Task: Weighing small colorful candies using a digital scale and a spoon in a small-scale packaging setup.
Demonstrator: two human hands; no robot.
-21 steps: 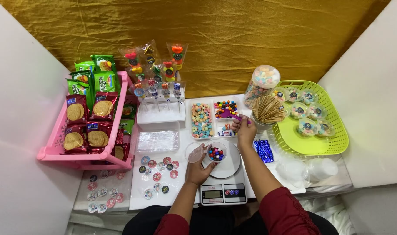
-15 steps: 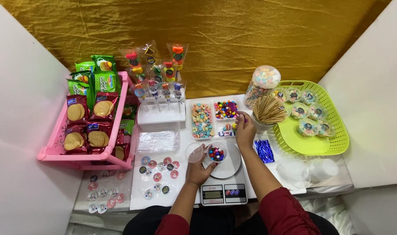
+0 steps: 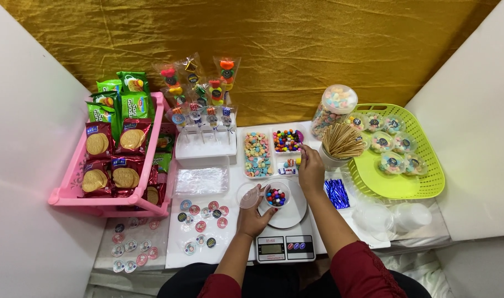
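Right hand moved to sweets tray; cup w/ multicoloured candies.

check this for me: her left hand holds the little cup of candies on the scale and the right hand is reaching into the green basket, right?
Not quite. In the head view the right hand reaches the tray of coloured candies, not the green basket. The left hand does hold the little cup on the scale.

A white table against a gold cloth backdrop carries a pink basket of biscuit packets at left, a lime-green basket at right, a digital kitchen scale at the front edge, divided trays of coloured sweets, round stickers and blue twist ties.
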